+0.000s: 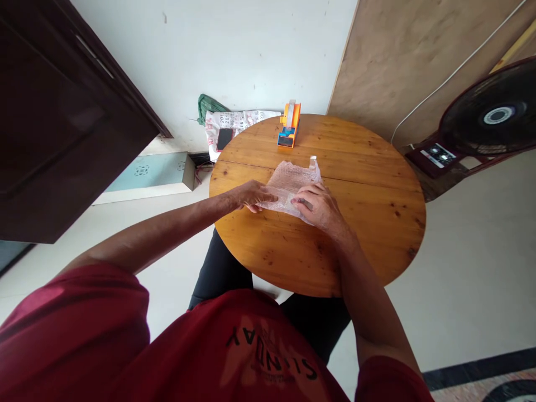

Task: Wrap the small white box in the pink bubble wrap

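A sheet of clear bubble wrap, folded into a flat packet, lies on the round wooden table. My left hand holds its left edge, with fingers over the wrap and the lower part of the hand beside the tabletop. Curled over the right side is my right hand, its fingers closed on the wrap. Between that thumb and the fingers shows a small greyish patch that I cannot make out. A shiny strip, perhaps tape, sticks up at the packet's far right corner. Whether anything is inside the wrap is unclear.
An orange and blue tape dispenser stands near the table's far edge. Beyond the far left edge are a dark phone, a printed sack and a green bag. A large fan stands at right, a dark door at left.
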The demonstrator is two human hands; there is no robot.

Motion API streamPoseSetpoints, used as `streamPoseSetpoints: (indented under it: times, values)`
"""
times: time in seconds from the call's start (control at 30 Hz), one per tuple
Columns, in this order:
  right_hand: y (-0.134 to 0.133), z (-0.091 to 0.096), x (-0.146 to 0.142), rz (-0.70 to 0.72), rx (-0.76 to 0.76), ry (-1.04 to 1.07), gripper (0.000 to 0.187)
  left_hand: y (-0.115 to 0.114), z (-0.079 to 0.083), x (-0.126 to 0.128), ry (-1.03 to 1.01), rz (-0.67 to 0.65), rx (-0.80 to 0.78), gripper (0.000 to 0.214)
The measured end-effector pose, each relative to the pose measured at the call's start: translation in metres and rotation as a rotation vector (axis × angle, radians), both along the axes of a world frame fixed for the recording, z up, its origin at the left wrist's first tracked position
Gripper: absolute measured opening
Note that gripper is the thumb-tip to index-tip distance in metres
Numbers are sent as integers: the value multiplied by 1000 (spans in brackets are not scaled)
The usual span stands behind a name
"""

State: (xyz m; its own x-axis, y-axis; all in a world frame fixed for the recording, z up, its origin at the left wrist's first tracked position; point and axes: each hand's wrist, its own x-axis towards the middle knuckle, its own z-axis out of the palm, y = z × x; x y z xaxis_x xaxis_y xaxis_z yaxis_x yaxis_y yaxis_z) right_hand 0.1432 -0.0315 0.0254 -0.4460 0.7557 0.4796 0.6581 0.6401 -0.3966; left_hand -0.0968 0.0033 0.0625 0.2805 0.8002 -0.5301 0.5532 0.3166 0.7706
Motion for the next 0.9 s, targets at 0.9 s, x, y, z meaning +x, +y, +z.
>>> streamPoseSetpoints:
  times: [0.9]
  values:
    - [-7, 9, -12, -20, -49, -7, 19, -13, 1, 40, 168, 30, 504, 33]
